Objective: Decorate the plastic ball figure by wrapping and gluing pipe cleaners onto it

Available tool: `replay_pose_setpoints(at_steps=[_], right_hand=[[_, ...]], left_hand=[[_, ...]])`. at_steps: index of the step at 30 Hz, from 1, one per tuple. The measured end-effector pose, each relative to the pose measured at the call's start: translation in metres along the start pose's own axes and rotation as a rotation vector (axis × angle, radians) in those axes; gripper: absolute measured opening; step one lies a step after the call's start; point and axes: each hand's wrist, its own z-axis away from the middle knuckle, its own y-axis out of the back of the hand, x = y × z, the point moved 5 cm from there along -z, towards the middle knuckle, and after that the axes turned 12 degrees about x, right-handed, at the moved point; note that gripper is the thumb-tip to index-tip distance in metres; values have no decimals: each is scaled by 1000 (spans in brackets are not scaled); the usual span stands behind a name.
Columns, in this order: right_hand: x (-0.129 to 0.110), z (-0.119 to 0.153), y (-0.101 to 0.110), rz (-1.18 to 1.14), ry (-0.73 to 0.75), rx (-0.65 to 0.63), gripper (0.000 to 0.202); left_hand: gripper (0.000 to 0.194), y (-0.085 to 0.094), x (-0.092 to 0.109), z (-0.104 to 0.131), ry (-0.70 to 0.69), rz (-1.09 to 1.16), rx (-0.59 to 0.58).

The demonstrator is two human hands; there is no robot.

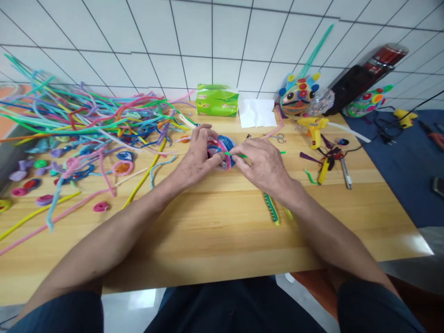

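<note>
Between my hands sits a round bundle wound from blue and pink pipe cleaners [227, 144]. My left hand [200, 155] grips it from the left, fingers over its top and thumb at its front. From the right, my right hand [262, 159] pinches a green pipe cleaner [243, 156] that lies against the bundle's front; its far end shows past the hand. The bundle's underside and part of its left side are hidden by my left hand. Below my right wrist lies a green and yellow striped strip [271, 209].
Many loose pipe cleaners [104, 115] and small coiled pieces [123, 167] cover the left side. At the back are a green tissue pack [217, 101] and white paper [257, 113]. A yellow glue gun [314, 130], decorated ball [300, 97] and white pen [346, 174] are on the right.
</note>
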Motion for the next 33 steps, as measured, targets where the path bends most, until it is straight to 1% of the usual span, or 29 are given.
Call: replay_pose_setpoints(at_steps=[5,8,11,14,17,21,25,28,33], right_hand=[[-16,19,-8,-41,-45,63,23],[-24,30,-17,-55,-41,125,26],[-26,36,-23,-50,-23,173,28],[-23,38,-24,-33,-9,205,32],[-21,39,-24,-33,-1,199,38],[-20,37,-24,-79,-2,204,44],[-17,36,-26,-181,-105,169,48],[-18,38,-29,-219,-154,177,47],[-23,42,-32,-216,-112,201,47]], left_hand=[[47,3,-4,2,95,75,-13],[47,4,-6,2,118,80,-14],[47,5,-9,2,120,89,-3],[46,5,-10,2,104,101,-2],[46,6,-9,1,70,82,-6],[46,6,-9,1,64,76,-20],[47,5,-8,2,67,74,-16],[47,5,-8,2,76,72,-8],[45,4,-10,2,74,109,-1]])
